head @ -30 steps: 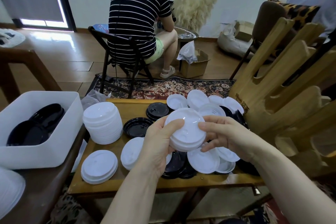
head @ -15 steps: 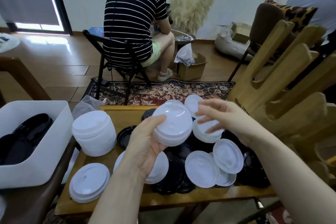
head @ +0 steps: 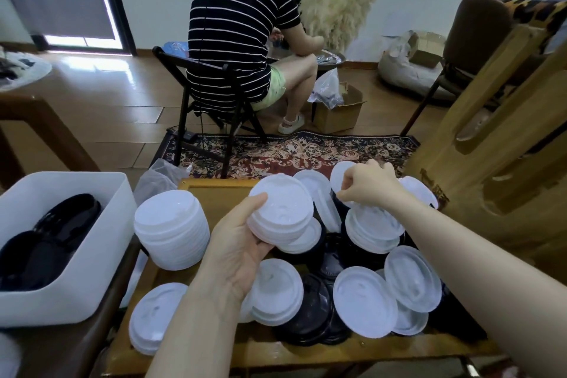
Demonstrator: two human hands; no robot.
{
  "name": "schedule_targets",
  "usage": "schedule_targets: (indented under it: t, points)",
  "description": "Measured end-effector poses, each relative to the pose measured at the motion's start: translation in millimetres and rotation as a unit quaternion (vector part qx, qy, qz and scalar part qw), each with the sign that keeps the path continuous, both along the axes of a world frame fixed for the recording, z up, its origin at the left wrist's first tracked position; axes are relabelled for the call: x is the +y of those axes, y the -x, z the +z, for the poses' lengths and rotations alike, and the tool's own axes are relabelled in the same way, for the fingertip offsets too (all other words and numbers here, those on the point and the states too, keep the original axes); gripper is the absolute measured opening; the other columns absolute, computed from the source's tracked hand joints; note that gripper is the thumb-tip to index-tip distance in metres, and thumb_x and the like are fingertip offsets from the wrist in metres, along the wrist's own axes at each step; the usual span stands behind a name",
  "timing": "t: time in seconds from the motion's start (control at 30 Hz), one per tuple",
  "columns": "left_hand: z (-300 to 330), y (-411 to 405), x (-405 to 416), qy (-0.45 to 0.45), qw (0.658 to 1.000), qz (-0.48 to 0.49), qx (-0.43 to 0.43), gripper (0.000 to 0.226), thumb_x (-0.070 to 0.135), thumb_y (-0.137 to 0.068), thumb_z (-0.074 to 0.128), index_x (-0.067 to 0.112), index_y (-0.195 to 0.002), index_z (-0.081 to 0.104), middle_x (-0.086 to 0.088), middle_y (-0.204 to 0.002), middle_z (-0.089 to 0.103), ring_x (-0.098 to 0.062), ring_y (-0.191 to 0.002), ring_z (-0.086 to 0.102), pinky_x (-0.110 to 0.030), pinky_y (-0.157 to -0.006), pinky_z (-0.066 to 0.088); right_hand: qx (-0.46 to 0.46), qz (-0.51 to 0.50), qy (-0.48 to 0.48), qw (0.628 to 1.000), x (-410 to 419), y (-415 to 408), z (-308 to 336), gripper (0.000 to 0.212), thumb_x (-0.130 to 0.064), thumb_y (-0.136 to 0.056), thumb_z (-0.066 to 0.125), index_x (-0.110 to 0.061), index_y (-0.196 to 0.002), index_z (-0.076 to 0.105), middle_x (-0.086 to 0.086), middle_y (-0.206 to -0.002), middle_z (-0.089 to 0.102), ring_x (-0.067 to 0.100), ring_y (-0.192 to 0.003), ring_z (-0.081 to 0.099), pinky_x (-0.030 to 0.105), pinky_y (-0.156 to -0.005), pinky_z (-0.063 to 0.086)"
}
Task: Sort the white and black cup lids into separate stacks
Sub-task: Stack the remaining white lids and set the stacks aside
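Lids first: small stack of white lids sits in my left hand, thumb curled over the near rim, fingers under, held above the bench. My right hand is further back w/ fingers bent down, pinching the edge of a white lid at the far side of the pile. Below it, mixed pile of loose white and black lids covers the bench centre and right. Tall white stack stands at bench left; shorter white stack near the front-left corner. White bin off to the left holds black lids. Beyond the bench, a person in a striped shirt sits on a folding chair, back to me.
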State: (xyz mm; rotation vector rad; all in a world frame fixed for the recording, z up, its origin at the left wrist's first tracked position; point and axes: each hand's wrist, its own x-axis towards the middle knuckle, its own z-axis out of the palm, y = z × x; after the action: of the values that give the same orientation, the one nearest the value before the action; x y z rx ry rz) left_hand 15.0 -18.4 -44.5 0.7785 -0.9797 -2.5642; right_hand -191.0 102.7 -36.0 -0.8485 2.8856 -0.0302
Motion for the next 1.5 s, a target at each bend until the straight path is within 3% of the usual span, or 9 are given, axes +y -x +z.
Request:
schedule_targets:
  t: [0.3,0.47,0.57,0.63,0.77,0.87,1.0,1.2,1.5]
  points:
    - [0.7,-2.0,8.7,-0.007,1.0,-0.023,0.007,0.033,0.011,-0.092,0.061,-0.001,-0.123,0.063,-0.017,-0.118,0.072,-0.027,-0.102,0.069,-0.034,-0.079,0.06,0.052,-0.061,0.251,0.965,31.7,-10.9,27.4,0.012,-0.026,-0.091,0.052,-0.018,-0.087,0.061,-0.003,-0.088,0.064,0.021,-0.088,0.056,0.038,-0.091,0.034]
    - [-1.8,-1.6,19.1,-0.021,0.999,-0.036,0.017,0.037,0.013,-0.092,0.062,0.0,-0.127,0.062,-0.018,-0.119,0.071,-0.032,-0.113,0.067,-0.038,-0.079,0.062,-0.261,-0.103,0.595,0.753,58.5,-46.9,59.9,0.007,-0.013,-0.093,0.06,-0.011,-0.086,0.061,0.0,-0.073,0.065,0.013,-0.068,0.057,0.023,-0.062,0.042]
    - [-3.7,-1.4,25.9,-0.027,0.998,-0.042,0.027,0.038,0.016,-0.093,0.062,0.004,-0.129,0.062,-0.015,-0.121,0.071,-0.031,-0.115,0.066,-0.04,-0.084,0.06,-0.491,-0.101,0.608,0.617,70.1,-66.9,59.6,0.016,-0.018,-0.084,0.06,-0.011,-0.097,0.066,0.0,-0.079,0.069,0.011,-0.069,0.063,0.021,-0.058,0.05]
    - [-4.7,-2.1,30.3,-0.031,0.998,-0.048,0.04,0.037,0.019,-0.094,0.061,0.007,-0.129,0.063,-0.013,-0.123,0.07,-0.03,-0.116,0.066,-0.041,-0.085,0.06,-0.552,-0.105,0.589,0.581,73.3,-76.8,54.1,0.023,-0.018,-0.077,0.065,-0.011,-0.098,0.068,0.002,-0.08,0.07,0.012,-0.066,0.065,0.02,-0.052,0.053]
    - [-5.7,-6.8,35.6,-0.034,0.995,-0.068,0.068,0.048,0.027,-0.082,0.065,0.01,-0.127,0.064,-0.01,-0.123,0.071,-0.029,-0.118,0.064,-0.042,-0.087,0.06,-0.548,-0.14,0.546,0.618,75.3,-88.5,43.8,0.034,-0.022,-0.073,0.068,-0.01,-0.105,0.065,0.005,-0.079,0.071,0.013,-0.061,0.066,0.02,-0.049,0.053]
    - [-6.6,-9.9,37.7,-0.031,0.994,-0.075,0.074,0.049,0.028,-0.081,0.064,0.009,-0.127,0.064,-0.01,-0.123,0.071,-0.029,-0.118,0.065,-0.041,-0.083,0.061,-0.562,-0.146,0.553,0.598,79.4,-88.9,42.8,0.057,-0.032,-0.061,0.087,-0.009,-0.106,0.063,0.007,-0.082,0.069,0.015,-0.062,0.066,0.023,-0.05,0.055]
    - [-7.4,-10.7,40.7,-0.01,0.994,-0.082,0.076,0.046,0.03,-0.084,0.062,0.01,-0.126,0.065,-0.01,-0.123,0.071,-0.027,-0.116,0.066,-0.04,-0.08,0.062,-0.497,-0.114,0.547,0.664,81.7,-98.7,47.4,0.034,-0.026,-0.076,0.07,-0.008,-0.104,0.064,0.007,-0.085,0.067,0.017,-0.066,0.061,0.022,-0.05,0.053]
    - [-5.5,-12.0,48.3,0.038,0.99,-0.098,0.095,0.051,0.037,-0.086,0.058,0.008,-0.127,0.062,-0.011,-0.123,0.071,-0.027,-0.115,0.067,-0.046,-0.09,0.059,-0.392,-0.11,0.527,0.746,75.6,-110.3,38.0,0.041,-0.02,-0.076,0.074,-0.002,-0.111,0.063,0.006,-0.083,0.068,0.014,-0.064,0.059,0.023,-0.046,0.047]
    - [-3.0,-13.8,51.5,0.052,0.985,-0.128,0.108,0.035,0.029,-0.097,0.052,0.013,-0.125,0.066,-0.009,-0.119,0.073,-0.022,-0.104,0.071,-0.041,-0.081,0.062,-0.332,-0.151,0.553,0.749,68.9,-117.2,27.1,0.032,-0.025,-0.082,0.074,-0.006,-0.106,0.064,0.003,-0.083,0.064,0.01,-0.062,0.048,0.02,-0.047,0.033]
